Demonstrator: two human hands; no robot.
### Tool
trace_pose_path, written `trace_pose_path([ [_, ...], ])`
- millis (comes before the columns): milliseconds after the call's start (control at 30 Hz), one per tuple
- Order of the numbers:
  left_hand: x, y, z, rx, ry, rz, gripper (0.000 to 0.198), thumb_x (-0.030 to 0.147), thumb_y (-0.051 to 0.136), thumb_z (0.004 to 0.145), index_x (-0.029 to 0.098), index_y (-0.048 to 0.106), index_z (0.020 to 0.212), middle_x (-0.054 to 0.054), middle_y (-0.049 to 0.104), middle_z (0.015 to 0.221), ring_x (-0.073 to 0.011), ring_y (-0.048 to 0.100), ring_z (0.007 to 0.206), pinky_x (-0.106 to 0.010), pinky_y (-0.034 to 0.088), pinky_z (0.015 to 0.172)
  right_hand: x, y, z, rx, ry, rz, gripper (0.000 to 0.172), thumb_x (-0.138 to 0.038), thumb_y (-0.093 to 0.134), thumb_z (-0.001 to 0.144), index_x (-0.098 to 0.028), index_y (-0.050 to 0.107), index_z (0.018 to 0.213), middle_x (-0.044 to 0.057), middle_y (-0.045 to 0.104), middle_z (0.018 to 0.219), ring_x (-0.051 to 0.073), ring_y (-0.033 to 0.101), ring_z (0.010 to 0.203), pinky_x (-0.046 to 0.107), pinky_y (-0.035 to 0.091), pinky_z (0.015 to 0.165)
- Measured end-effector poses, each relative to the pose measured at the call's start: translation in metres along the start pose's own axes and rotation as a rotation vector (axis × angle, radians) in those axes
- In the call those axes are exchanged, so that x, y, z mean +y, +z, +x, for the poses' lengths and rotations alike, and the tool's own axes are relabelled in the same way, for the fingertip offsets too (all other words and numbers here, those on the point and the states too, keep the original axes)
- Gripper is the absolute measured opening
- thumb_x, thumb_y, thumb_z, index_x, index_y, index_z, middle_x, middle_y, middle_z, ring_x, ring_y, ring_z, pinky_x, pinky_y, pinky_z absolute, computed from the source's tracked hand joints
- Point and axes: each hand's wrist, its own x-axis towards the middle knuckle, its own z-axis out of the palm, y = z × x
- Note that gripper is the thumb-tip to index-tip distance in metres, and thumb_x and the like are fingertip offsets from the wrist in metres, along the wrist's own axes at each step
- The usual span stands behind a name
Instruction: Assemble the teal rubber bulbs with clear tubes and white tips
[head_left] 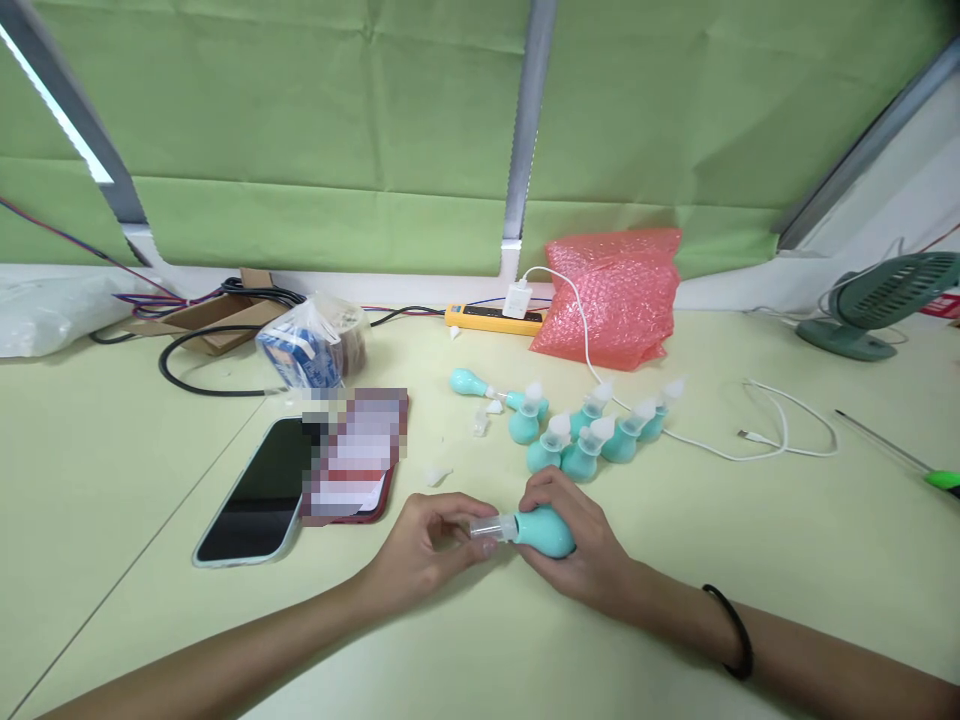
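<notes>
Just above the table, my right hand (570,545) is closed round a turquoise squeeze bulb (546,530), which lies on its side pointing left. A clear plastic tube (491,529) joins the bulb's neck, and my left hand (427,545) pinches that tube between thumb and fingers. Beyond my hands stand several similar turquoise bulbs (581,460), each topped with a frosted tip. Further left, another turquoise bulb (469,382) lies on its side with a clear piece at its neck. Small loose clear pieces (480,422) and a frosted tip (437,476) lie near them.
Left are a dark-screened phone (251,490) and a red-edged phone (360,455). Behind sit a bagged box (307,350), a yellow power strip (491,319) and a red bubble-wrap bag (611,300). Rightward are a white cable (784,430), a screwdriver (892,450) and a green fan (877,305).
</notes>
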Motion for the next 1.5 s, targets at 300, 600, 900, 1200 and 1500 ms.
trace_pose_path([
  [300, 0.000, 0.000, 0.003, -0.054, -0.119, -0.053, 0.017, 0.022, 0.064, 0.069, 0.009, 0.061, 0.080, -0.003, 0.056, 0.068, -0.0103, 0.048, 0.061, -0.022, 0.037, 0.056, 0.004, 0.002, -0.006, -0.031, -0.129, -0.167, 0.024, -0.005, 0.046, 0.066, -0.018, 0.044, 0.087, 0.002, 0.052, 0.066, 0.013, 0.048, 0.055, 0.023, 0.035, 0.048],
  [600, 0.001, 0.002, 0.003, -0.073, -0.153, -0.023, 0.017, 0.023, 0.062, 0.068, 0.009, 0.061, 0.078, 0.001, 0.050, 0.058, -0.0077, 0.041, 0.052, -0.019, 0.031, 0.048, 0.003, -0.002, -0.005, -0.118, -0.213, -0.287, 0.016, -0.008, 0.045, 0.071, -0.017, 0.046, 0.085, 0.003, 0.052, 0.066, 0.015, 0.048, 0.057, 0.023, 0.035, 0.047],
  [900, 0.001, 0.007, -0.006, -0.051, 0.161, 0.371, 0.014, 0.022, 0.053, 0.076, 0.009, 0.056, 0.079, -0.003, 0.053, 0.064, -0.0113, 0.046, 0.056, -0.022, 0.037, 0.049, -0.001, 0.001, -0.004, -0.095, -0.057, -0.072, 0.021, -0.008, 0.046, 0.063, -0.019, 0.047, 0.081, 0.000, 0.052, 0.064, 0.013, 0.049, 0.056, 0.021, 0.035, 0.047],
  [1200, -0.006, 0.007, -0.006, -0.001, 0.760, 0.804, 0.017, 0.007, 0.047, 0.078, 0.009, 0.051, 0.094, -0.006, 0.052, 0.066, -0.0125, 0.041, 0.056, -0.024, 0.037, 0.048, -0.003, 0.000, 0.001, -0.159, 0.014, 0.013, 0.022, -0.007, 0.045, 0.057, -0.020, 0.049, 0.075, 0.000, 0.054, 0.061, 0.012, 0.049, 0.053, 0.021, 0.037, 0.048],
  [1500, -0.008, 0.002, -0.012, 0.002, 1.055, 1.277, 0.018, 0.003, 0.045, 0.077, 0.003, 0.051, 0.094, -0.008, 0.054, 0.063, -0.0159, 0.048, 0.056, -0.026, 0.040, 0.041, -0.012, -0.001, 0.003, -0.201, 0.079, 0.054, 0.020, -0.008, 0.047, 0.057, -0.020, 0.049, 0.073, -0.001, 0.056, 0.061, 0.012, 0.051, 0.052, 0.021, 0.039, 0.049],
])
